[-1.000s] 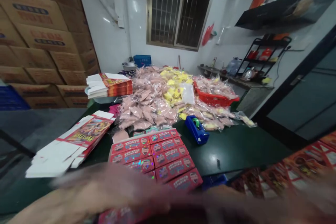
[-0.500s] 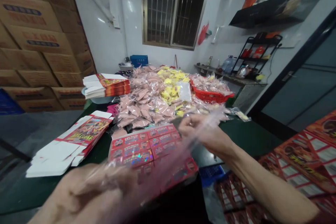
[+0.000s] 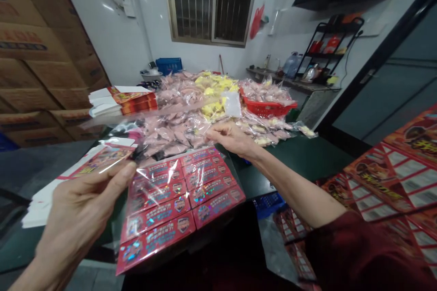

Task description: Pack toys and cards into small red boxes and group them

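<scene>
1. Head view: your left hand [image 3: 82, 209] sits in the lower left of the frame. Its thumb and fingers are pinched shut on one edge of a clear plastic bag [image 3: 170, 122].
2. Your right hand [image 3: 228, 138] is at the centre of the frame, with the arm in a dark red sleeve. Its fingertips are closed tight on the opposite edge of the bag.
3. The bag hangs stretched between your two hands in the middle of the frame. It is raised above the table and catches glare.
4. Directly below and behind the bag lies a block of small red boxes with holographic labels [image 3: 180, 200]. They are set in two columns, touching one another, at the near edge of the dark green table [image 3: 300, 163].
5. Beyond the boxes, in the upper centre, a heap of pink and yellow sealed packets [image 3: 191, 100] covers the table. Just right of the heap, a red plastic basket [image 3: 264, 108] holds more packets.
6. At the left edge, near your left hand, flattened white-and-red printed cartons [image 3: 51, 191] lie fanned out. A tidier stack of folded cartons [image 3: 126, 99] sits farther back.
7. Brown cardboard shipping boxes [image 3: 34, 63] are stacked along the wall in the upper left.
8. Red printed carton sheets [image 3: 392, 177] fill the right edge, well apart from the bag.
</scene>
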{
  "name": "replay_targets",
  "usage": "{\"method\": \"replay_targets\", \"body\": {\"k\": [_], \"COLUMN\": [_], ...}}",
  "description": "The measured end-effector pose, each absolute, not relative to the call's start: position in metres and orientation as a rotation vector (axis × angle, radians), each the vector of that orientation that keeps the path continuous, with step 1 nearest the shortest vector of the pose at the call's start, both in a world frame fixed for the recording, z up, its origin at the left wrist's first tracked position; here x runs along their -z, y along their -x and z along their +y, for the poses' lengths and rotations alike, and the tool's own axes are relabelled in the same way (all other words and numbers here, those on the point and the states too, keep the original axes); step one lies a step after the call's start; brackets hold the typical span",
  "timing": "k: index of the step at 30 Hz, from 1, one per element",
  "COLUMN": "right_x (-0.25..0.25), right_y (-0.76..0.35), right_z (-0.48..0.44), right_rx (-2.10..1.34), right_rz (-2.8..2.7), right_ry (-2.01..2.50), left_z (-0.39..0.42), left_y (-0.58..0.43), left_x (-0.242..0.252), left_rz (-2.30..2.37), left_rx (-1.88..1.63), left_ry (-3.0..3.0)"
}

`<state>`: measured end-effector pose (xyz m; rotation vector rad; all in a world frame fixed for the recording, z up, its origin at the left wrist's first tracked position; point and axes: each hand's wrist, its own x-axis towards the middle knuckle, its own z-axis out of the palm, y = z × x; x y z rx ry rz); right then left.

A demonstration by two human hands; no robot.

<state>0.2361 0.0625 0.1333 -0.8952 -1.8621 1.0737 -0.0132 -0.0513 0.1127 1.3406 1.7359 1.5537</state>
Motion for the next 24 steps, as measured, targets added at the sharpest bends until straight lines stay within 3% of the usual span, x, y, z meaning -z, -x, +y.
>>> {"method": "replay_targets", "body": {"k": [3,7,16,24], "right_x": [-0.112,-0.091,-0.088,-0.089], "right_y": [-0.231,-0.228,-0.231,-0.233], "right_z": [0.075,0.083,0.089,0.087], "right_rx": [-1.154,-1.243,-1.469,-1.573], "right_rz": [-1.857,-1.798,-1.565,-1.475], "right_ry": [0.932,0.958,1.029,1.054], "left_z": [-0.034,-0.019,-0.006,-0.003], "left_y": [0.012,0.011,0.013,0.023], "left_x": [-0.107,-0.099,-0.099,-0.109], "left_rz": [1.749,1.687,1.488,1.635], "left_rx": [-1.506,-1.476,-1.515,-1.416], "left_ry": [-1.461,-1.131,-0.689,-0.906]}}
